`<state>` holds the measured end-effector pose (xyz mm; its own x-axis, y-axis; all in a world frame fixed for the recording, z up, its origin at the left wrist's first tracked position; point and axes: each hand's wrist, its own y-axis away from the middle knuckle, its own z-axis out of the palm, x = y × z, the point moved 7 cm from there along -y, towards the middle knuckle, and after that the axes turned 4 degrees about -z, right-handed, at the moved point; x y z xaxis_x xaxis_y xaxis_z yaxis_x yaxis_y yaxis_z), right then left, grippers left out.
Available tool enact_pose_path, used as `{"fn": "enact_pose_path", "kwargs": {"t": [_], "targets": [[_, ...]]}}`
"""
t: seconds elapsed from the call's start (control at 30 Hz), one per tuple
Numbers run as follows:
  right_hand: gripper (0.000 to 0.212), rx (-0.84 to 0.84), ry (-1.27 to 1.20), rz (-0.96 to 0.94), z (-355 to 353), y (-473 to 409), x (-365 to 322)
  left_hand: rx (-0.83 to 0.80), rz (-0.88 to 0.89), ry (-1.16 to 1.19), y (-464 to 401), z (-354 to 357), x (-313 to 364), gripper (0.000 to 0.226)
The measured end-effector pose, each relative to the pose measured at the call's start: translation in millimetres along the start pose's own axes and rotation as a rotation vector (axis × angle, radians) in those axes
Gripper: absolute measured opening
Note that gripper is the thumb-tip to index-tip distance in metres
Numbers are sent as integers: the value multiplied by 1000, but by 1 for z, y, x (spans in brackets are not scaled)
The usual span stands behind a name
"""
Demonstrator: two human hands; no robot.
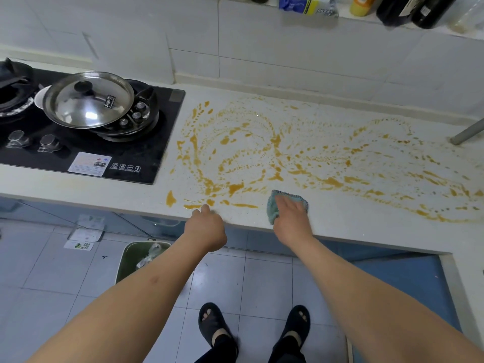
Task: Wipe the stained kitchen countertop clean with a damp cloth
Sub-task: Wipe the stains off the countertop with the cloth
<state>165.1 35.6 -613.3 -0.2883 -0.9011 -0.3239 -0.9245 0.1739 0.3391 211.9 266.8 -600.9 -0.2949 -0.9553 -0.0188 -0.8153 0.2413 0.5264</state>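
While stove point(86, 132) sits flush at left: risk of orange stain point(235, 158) pushed onto black glass by leftward stroke. Bin point(142, 258) below front edge: drips possible over edge onto floor. Left hand point(207, 226) on counter point(353, 221) edge, fingers curled, grasping nothing, beside wet streak; could smear it. Right hand point(292, 214) pressing cloth point(275, 208) flat near front edge, just below stain. Wide stain, small cloth: likely spreading without rinse.

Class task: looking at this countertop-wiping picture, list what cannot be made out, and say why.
- Cloth: head view; the right hand covers most of it.
- Left hand: fingertips hidden behind its own knuckles.
- Bottles: tops cut off by the upper edge.
- Stove label print: too small to read.
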Motion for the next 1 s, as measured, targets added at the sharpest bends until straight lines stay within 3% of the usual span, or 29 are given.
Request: {"fn": "enact_pose_path", "kwargs": {"t": [0.1, 0.27, 0.47, 0.57, 0.67, 1.0], "targets": [[65, -23, 135, -15, 9, -5, -4, -9, 4, 7, 1, 0, -2, 25], [58, 68, 96, 59, 18, -8, -15, -20, 4, 33, 5, 2, -4, 14], [52, -12, 296, -336, 27, 6, -29, -31, 3, 43, 6, 1, -4, 15], [46, 41, 332, -195, 7, 1, 5, -34, 7, 36, 6, 2, -4, 22], [47, 59, 213, -40, -2, -13, 20, -35, 2, 41, 8, 3, -3, 18], [50, 6, 14, -28, 12, -59, -62, 5, 44, 51, 4, 2, -8, 10]]}}
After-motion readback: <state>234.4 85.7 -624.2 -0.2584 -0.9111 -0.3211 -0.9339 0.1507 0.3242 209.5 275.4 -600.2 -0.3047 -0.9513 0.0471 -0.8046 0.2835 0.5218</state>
